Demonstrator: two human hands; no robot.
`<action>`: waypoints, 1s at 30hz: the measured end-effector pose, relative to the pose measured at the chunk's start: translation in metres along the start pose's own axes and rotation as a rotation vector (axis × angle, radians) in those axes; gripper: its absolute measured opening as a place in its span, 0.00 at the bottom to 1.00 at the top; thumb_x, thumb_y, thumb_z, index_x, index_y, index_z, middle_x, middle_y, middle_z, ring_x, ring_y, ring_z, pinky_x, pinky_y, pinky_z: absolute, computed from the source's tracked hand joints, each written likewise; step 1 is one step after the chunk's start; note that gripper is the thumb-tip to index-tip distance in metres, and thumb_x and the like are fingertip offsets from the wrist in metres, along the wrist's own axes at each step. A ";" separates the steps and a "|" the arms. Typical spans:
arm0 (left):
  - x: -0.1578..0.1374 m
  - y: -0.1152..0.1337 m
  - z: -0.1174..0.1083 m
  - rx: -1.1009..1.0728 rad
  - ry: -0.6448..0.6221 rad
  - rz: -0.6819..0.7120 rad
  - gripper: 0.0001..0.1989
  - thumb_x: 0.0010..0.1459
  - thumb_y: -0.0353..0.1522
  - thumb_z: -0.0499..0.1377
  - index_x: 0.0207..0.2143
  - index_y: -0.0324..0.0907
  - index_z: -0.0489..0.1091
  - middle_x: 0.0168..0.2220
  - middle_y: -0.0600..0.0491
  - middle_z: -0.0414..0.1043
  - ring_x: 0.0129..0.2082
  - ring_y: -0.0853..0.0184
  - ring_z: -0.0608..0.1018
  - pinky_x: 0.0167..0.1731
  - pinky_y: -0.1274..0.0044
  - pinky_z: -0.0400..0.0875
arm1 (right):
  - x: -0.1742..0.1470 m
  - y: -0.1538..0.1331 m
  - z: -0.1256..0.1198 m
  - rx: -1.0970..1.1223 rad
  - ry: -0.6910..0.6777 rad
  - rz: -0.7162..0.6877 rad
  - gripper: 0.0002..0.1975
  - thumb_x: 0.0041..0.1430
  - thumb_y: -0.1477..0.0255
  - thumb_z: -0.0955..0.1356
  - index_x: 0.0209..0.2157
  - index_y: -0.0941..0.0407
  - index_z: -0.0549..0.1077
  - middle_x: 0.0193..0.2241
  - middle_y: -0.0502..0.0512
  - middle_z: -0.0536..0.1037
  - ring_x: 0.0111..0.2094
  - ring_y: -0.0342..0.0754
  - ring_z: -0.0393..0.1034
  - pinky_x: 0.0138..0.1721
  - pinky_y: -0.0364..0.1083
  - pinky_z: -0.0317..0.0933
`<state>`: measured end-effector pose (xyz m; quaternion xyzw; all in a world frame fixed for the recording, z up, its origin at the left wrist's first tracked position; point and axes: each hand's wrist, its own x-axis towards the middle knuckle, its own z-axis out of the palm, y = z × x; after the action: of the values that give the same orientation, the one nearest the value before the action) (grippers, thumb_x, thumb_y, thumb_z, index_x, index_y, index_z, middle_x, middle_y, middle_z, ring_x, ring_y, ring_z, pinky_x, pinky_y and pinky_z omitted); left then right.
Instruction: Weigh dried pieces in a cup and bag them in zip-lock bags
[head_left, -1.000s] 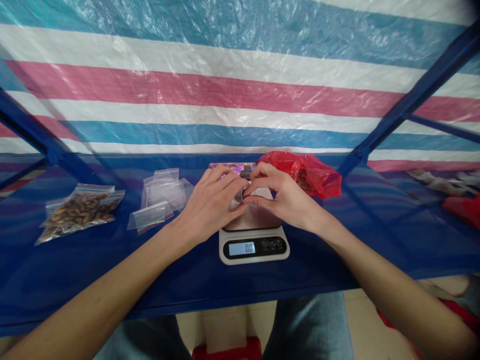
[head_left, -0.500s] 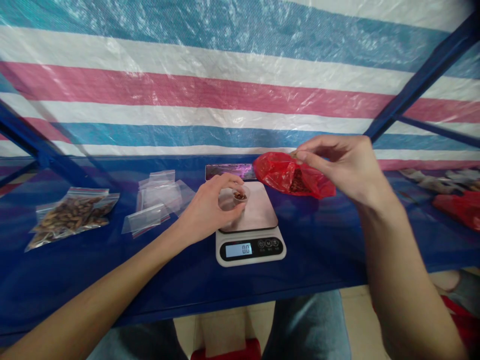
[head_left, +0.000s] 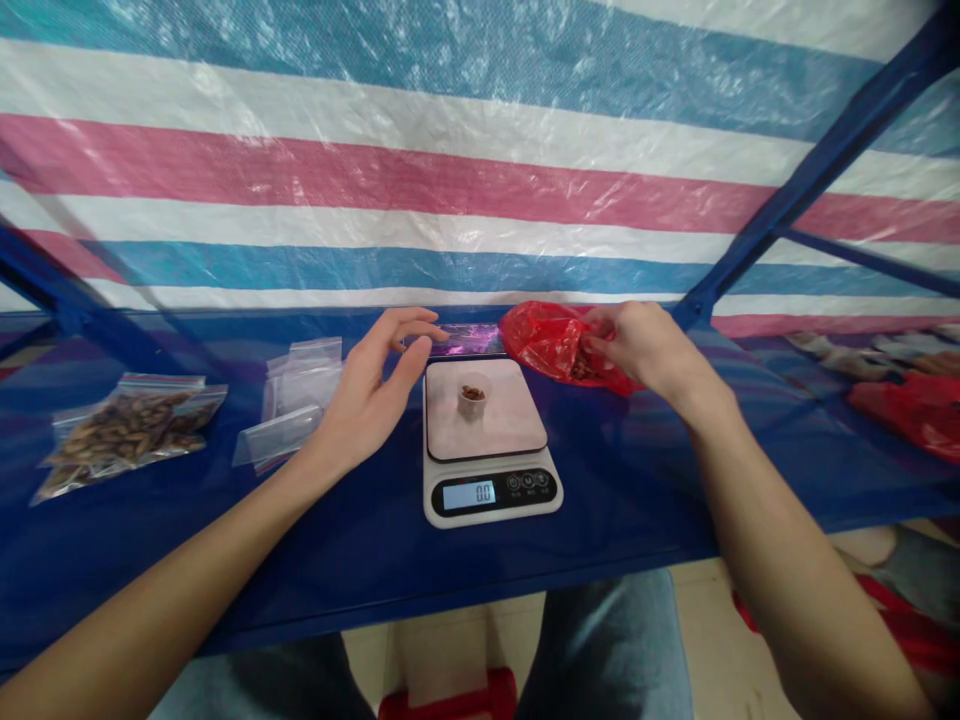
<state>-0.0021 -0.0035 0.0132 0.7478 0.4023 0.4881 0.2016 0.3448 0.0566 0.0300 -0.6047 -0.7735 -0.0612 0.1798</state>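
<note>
A small clear cup (head_left: 471, 408) holding brown dried pieces stands on the plate of a white digital kitchen scale (head_left: 491, 485), whose display reads 0.0. My left hand (head_left: 382, 385) hovers just left of the scale, fingers apart, holding nothing. To the scale's right and behind lies a crumpled red plastic bag (head_left: 536, 335), its mouth open, with reddish-brown dried pieces (head_left: 583, 366) inside. My right hand (head_left: 637, 345) reaches into that opening with fingers drawn together. What its fingertips grip, if anything, is hidden.
Zip bags filled with brown dried pieces (head_left: 124, 430) lie at the left. Closer in are several clear zip bags (head_left: 292, 395). A dark, shiny flat object with purple reflections (head_left: 469, 340) sits behind the scale. Another red bag (head_left: 911, 410) lies far right. Blue frame bars (head_left: 810, 185) slant on both sides.
My left hand has let go of the cup and moved left, leaving it on the scale. My right hand has come down from above the red bag into its mouth.
</note>
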 end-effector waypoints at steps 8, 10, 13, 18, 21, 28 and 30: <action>0.000 -0.018 -0.012 0.227 0.094 0.088 0.14 0.75 0.38 0.50 0.55 0.46 0.70 0.45 0.51 0.82 0.47 0.59 0.81 0.53 0.63 0.74 | 0.002 -0.014 -0.011 0.227 0.279 0.152 0.11 0.61 0.72 0.69 0.39 0.58 0.85 0.27 0.59 0.84 0.29 0.54 0.76 0.33 0.50 0.63; 0.000 -0.023 -0.016 0.319 0.099 0.145 0.14 0.74 0.36 0.50 0.54 0.46 0.72 0.45 0.50 0.82 0.49 0.58 0.79 0.55 0.61 0.72 | 0.003 -0.017 -0.009 0.280 0.398 0.182 0.11 0.62 0.70 0.69 0.39 0.57 0.85 0.27 0.58 0.82 0.28 0.53 0.75 0.33 0.50 0.63; 0.002 -0.028 -0.021 0.397 0.103 0.204 0.13 0.72 0.33 0.51 0.52 0.46 0.74 0.44 0.49 0.81 0.50 0.56 0.78 0.54 0.61 0.70 | 0.003 -0.024 -0.004 0.390 0.598 0.201 0.12 0.65 0.67 0.67 0.39 0.55 0.83 0.27 0.56 0.80 0.27 0.52 0.73 0.32 0.50 0.61; 0.003 -0.029 -0.026 0.434 0.068 0.252 0.14 0.70 0.29 0.51 0.48 0.45 0.75 0.40 0.51 0.80 0.46 0.58 0.77 0.50 0.63 0.71 | -0.006 -0.043 -0.001 0.528 0.737 0.150 0.13 0.71 0.61 0.66 0.43 0.52 0.80 0.23 0.51 0.72 0.24 0.49 0.67 0.29 0.50 0.58; 0.003 -0.026 -0.025 0.447 0.010 0.256 0.14 0.69 0.29 0.50 0.46 0.46 0.75 0.38 0.51 0.80 0.44 0.58 0.77 0.48 0.63 0.71 | -0.015 -0.056 0.000 0.567 0.738 0.087 0.15 0.71 0.57 0.66 0.42 0.51 0.80 0.22 0.48 0.68 0.22 0.47 0.63 0.28 0.49 0.59; 0.003 -0.021 -0.023 0.430 -0.049 0.254 0.13 0.66 0.29 0.52 0.40 0.46 0.76 0.35 0.51 0.80 0.42 0.57 0.77 0.47 0.62 0.70 | -0.026 -0.071 0.007 0.489 0.614 0.000 0.19 0.73 0.52 0.64 0.44 0.49 0.81 0.20 0.48 0.66 0.21 0.47 0.61 0.27 0.49 0.62; 0.003 -0.020 -0.023 0.428 -0.047 0.264 0.13 0.66 0.28 0.51 0.40 0.46 0.76 0.35 0.50 0.80 0.42 0.57 0.77 0.46 0.62 0.70 | -0.027 -0.072 0.008 0.483 0.600 -0.013 0.20 0.73 0.52 0.63 0.44 0.48 0.81 0.20 0.49 0.67 0.22 0.48 0.62 0.28 0.50 0.62</action>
<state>-0.0299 0.0089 0.0108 0.8308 0.3904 0.3962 -0.0175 0.2798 0.0160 0.0218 -0.4952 -0.6825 -0.0526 0.5350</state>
